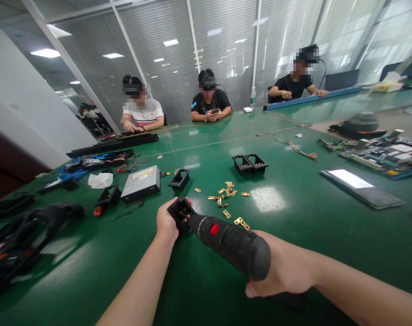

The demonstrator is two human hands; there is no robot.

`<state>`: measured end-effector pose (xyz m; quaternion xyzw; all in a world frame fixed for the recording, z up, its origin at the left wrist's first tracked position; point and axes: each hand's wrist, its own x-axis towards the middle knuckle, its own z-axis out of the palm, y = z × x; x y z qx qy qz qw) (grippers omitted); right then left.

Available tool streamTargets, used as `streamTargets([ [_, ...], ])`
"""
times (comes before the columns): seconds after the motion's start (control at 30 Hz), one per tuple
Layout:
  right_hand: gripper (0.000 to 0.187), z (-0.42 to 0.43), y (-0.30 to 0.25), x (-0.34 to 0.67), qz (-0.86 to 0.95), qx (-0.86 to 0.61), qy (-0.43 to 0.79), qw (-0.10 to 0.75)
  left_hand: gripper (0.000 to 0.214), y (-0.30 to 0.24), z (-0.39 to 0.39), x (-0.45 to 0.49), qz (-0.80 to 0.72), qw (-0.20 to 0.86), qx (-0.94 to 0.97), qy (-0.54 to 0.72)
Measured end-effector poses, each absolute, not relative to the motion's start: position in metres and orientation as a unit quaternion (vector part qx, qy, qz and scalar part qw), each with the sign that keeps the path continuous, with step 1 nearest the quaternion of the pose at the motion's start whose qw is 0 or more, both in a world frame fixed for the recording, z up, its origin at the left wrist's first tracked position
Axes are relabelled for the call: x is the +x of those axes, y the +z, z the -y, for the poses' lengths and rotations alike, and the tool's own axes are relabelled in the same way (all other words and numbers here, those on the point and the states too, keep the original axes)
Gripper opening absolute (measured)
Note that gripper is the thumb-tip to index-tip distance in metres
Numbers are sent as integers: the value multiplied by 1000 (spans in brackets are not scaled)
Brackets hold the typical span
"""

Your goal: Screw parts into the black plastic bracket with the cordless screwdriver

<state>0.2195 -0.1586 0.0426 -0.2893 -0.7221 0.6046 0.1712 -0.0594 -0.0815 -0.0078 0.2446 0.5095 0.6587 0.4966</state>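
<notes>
My left hand (167, 220) is closed around a black plastic frame (180, 211) with brass-coloured parts inside it. In my right hand (281, 265) is a black cordless screwdriver (233, 244) with a red switch. Its front end reaches to the frame's opening; the bit's exact contact point is hidden. Just beyond lie several small brass plates (229, 192) with holes, loose on the green table. A similar black frame (179, 179) stands behind my left hand, and a black double frame (249, 164) sits farther back to the right.
A silver disc drive (141, 182) lies at the left, beside another black frame (108, 197) and a crumpled tissue (100, 180). Black straps (29, 240) occupy the near left. On the right are a flat screen panel (361, 187) and circuit boards (389, 151). Three people sit across the table.
</notes>
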Motion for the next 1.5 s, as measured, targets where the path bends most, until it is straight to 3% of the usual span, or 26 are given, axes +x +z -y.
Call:
streamTargets([
  [0.77, 48, 163, 50, 220, 724, -299, 599, 166, 26, 2, 78, -58, -463, 588, 113, 653],
  [1.07, 49, 166, 47, 221, 733, -300, 586, 171, 25, -1, 76, -58, -448, 582, 108, 670],
  [1.27, 41, 165, 46, 220, 724, -298, 598, 171, 25, 1, 77, -56, -462, 567, 119, 672],
  [1.5, 41, 167, 52, 217, 704, -303, 626, 142, 14, 2, 77, -53, -478, 552, 120, 672],
])
